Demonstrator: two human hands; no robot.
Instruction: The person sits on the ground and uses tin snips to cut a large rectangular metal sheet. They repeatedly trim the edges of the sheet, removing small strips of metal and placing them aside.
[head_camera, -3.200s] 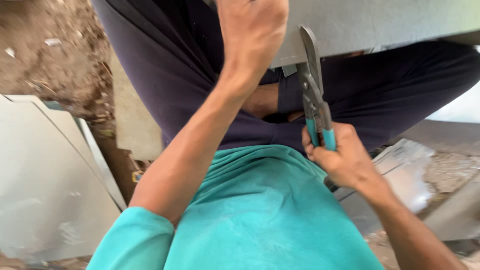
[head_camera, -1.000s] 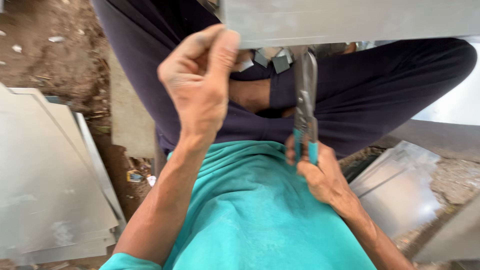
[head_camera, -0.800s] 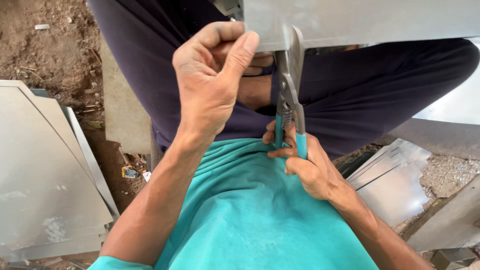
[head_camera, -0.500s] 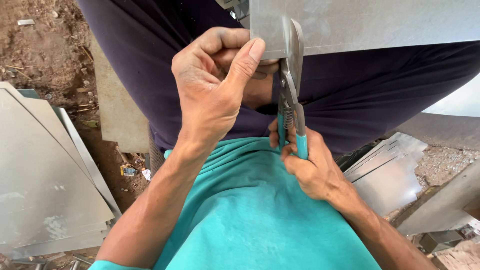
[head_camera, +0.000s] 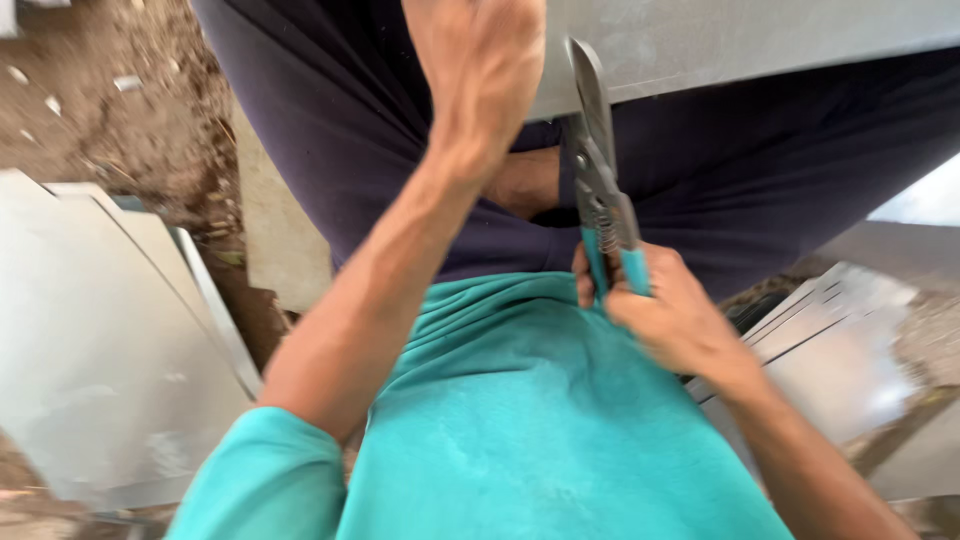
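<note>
A grey metal sheet (head_camera: 760, 35) lies across my lap at the top of the view. My left hand (head_camera: 480, 70) reaches up to the sheet's near edge and grips it; the fingers are partly cut off by the frame's top. My right hand (head_camera: 660, 315) is closed around the teal handles of a pair of tin snips (head_camera: 600, 180). The snips point away from me, and their blades sit at the edge of the sheet just right of my left hand.
Several cut grey sheet pieces (head_camera: 90, 340) lie on the dirt ground to the left. More metal offcuts (head_camera: 840, 350) lie to the right. A flat stone slab (head_camera: 280, 240) sits under my left leg. My teal shirt and dark trousers fill the middle.
My left hand has moved up along the sheet's edge. The snips have shifted slightly further right of it, still in my right hand at the sheet.
</note>
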